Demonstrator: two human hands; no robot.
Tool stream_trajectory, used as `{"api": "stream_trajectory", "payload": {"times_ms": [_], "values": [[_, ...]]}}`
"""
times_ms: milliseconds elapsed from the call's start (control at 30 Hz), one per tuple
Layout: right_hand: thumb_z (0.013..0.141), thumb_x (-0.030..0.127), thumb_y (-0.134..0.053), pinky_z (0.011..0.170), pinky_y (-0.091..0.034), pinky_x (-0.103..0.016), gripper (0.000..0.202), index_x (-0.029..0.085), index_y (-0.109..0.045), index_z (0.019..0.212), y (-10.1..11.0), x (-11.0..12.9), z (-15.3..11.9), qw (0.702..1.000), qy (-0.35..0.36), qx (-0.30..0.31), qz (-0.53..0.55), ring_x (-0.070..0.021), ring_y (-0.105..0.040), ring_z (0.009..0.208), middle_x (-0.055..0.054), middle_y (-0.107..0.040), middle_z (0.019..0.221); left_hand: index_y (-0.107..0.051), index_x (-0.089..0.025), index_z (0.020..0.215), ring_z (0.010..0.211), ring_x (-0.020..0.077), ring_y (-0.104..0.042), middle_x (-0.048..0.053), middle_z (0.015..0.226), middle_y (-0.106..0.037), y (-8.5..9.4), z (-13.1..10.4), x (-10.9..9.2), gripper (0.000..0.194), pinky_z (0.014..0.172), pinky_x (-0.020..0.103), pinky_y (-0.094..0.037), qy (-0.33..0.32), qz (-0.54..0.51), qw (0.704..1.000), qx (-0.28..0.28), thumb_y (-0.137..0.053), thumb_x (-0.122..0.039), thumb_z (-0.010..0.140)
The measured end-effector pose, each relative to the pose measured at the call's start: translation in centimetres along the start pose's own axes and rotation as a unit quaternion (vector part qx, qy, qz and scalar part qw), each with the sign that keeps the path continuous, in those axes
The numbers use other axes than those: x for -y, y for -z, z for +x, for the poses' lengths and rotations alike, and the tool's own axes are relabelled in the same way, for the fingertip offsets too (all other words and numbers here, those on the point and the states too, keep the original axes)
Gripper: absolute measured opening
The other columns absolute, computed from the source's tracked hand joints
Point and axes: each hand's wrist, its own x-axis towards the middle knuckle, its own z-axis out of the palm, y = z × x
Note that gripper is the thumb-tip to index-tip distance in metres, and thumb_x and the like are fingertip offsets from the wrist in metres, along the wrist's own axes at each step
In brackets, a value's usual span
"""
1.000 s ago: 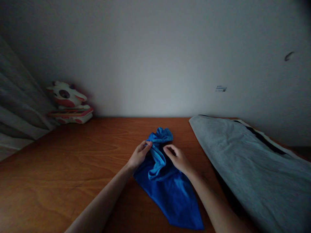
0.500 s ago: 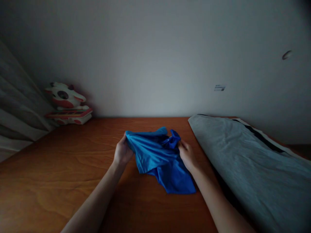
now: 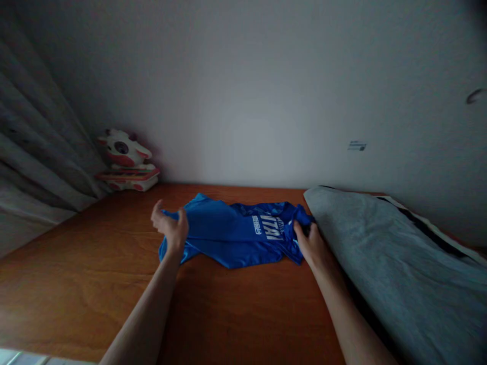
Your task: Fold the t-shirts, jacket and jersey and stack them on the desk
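A blue shirt with white lettering near its right part lies stretched sideways on the wooden table. Over the shirt's left end is my left hand, its fingers and thumb spread apart, holding nothing. My right hand grips the bunched dark blue cloth at the shirt's right end between thumb and fingers.
On the right a large grey cloth with a black and white edge covers the table side. A cow-shaped toy keyboard stands at the back left, beside a curtain. Behind is a pale wall.
The shirt has gone from crumpled between both hands to spread out lengthwise. My left hand moved left and let go of the cloth; my right hand moved right, still gripping it. The view shifted slightly left.
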Motion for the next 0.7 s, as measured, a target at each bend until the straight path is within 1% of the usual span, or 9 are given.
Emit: {"api": "stream_trajectory", "payload": {"times_ms": [33,100,200,267,300,400,467,567,700], "values": [[0.075,0.051,-0.065,0.085,-0.051,-0.042,0.034,0.021,-0.063,0.09,-0.2,0.3,-0.6,0.999,0.021,0.04,-0.018,-0.0333,-0.07,0.095,-0.017,-0.074,0.095,-0.053,-0.02,0.134,0.136,0.0344,-0.045,0.016,0.138,-0.055,-0.4,-1.3,-1.0,0.05,0.116,0.058,-0.031,-0.046,0.022,0.998,0.024,-0.056,-0.045,0.091],[0.066,0.043,-0.069,0.083,-0.051,-0.04,0.028,0.025,-0.058,0.083,-0.6,1.0,-1.7,0.988,0.07,0.131,-0.047,-0.03,-0.069,0.087,-0.009,-0.072,0.087,-0.053,-0.025,0.14,0.142,0.039,-0.041,0.016,0.153,-0.047,-1.3,-4.1,-2.8,0.064,0.116,0.061,-0.03,-0.129,0.065,0.975,0.169,-0.063,-0.058,0.086],[0.068,0.038,-0.062,0.075,-0.052,-0.035,0.02,0.026,-0.054,0.082,-1.2,2.2,-3.2,0.968,0.104,0.23,0.012,-0.0236,-0.067,0.074,-0.002,-0.068,0.078,-0.046,-0.023,0.15,0.146,0.0468,-0.034,0.021,0.161,-0.038,-2.3,-7.4,-4.2,0.103,0.118,0.065,-0.024,-0.199,0.119,0.899,0.371,-0.072,-0.078,0.067],[0.073,0.041,-0.062,0.075,-0.053,-0.033,0.022,0.026,-0.055,0.088,-1.6,2.7,-3.9,0.951,0.104,0.278,0.086,-0.0228,-0.068,0.077,-0.001,-0.069,0.081,-0.054,-0.023,0.144,0.147,0.0468,-0.033,0.021,0.157,-0.043,-2.6,-8.3,-4.3,0.095,0.12,0.065,-0.02,-0.224,0.124,0.866,0.43,-0.076,-0.073,0.066],[0.074,0.043,-0.062,0.078,-0.054,-0.033,0.025,0.026,-0.056,0.091,-1.8,2.8,-4.2,0.944,0.103,0.292,0.116,-0.0234,-0.07,0.083,-0.002,-0.071,0.085,-0.06,-0.023,0.137,0.145,0.0448,-0.037,0.02,0.153,-0.048,-2.7,-8.5,-4.2,0.081,0.12,0.063,-0.022,-0.226,0.112,0.862,0.439,-0.078,-0.064,0.07],[0.078,0.051,-0.066,0.088,-0.056,-0.036,0.038,0.025,-0.059,0.105,-2.5,2.6,-4.7,0.942,0.106,0.286,0.14,-0.0267,-0.07,0.1,-0.007,-0.074,0.103,-0.068,-0.022,0.111,0.125,0.0348,-0.059,0.015,0.124,-0.068,-3.1,-8.2,-3.8,0.037,0.114,0.051,-0.038,-0.146,-0.002,0.896,0.419,-0.075,-0.034,0.077],[0.08,0.054,-0.067,0.096,-0.054,-0.04,0.046,0.025,-0.06,0.114,-2.9,2.1,-4.8,0.948,0.136,0.265,0.116,-0.0282,-0.068,0.11,-0.009,-0.073,0.114,-0.066,-0.023,0.096,0.106,0.028,-0.066,0.007,0.098,-0.071,-3.6,-7.6,-3.5,0.024,0.106,0.044,-0.046,0.016,-0.162,0.922,0.352,-0.076,-0.026,0.074],[0.08,0.06,-0.067,0.1,-0.053,-0.045,0.058,0.024,-0.059,0.125,-3.4,1.3,-4.8,0.951,0.18,0.231,0.099,-0.029,-0.066,0.115,-0.012,-0.069,0.124,-0.062,-0.024,0.097,0.09,0.0208,-0.068,0.001,0.085,-0.068,-4.2,-5.8,-3.0,0.023,0.095,0.037,-0.053,0.239,-0.359,0.878,0.207,-0.073,-0.033,0.079],[0.083,0.066,-0.062,0.091,-0.057,-0.043,0.059,0.022,-0.059,0.122,-3.8,0.7,-4.5,0.961,0.149,0.197,0.127,-0.0273,-0.068,0.105,-0.014,-0.069,0.12,-0.057,-0.026,0.11,0.079,0.0191,-0.071,0.003,0.088,-0.07,-2.5,-0.8,-2.2,0.03,0.081,0.036,-0.058,0.306,-0.445,0.831,0.13,-0.063,-0.044,0.086]]}}
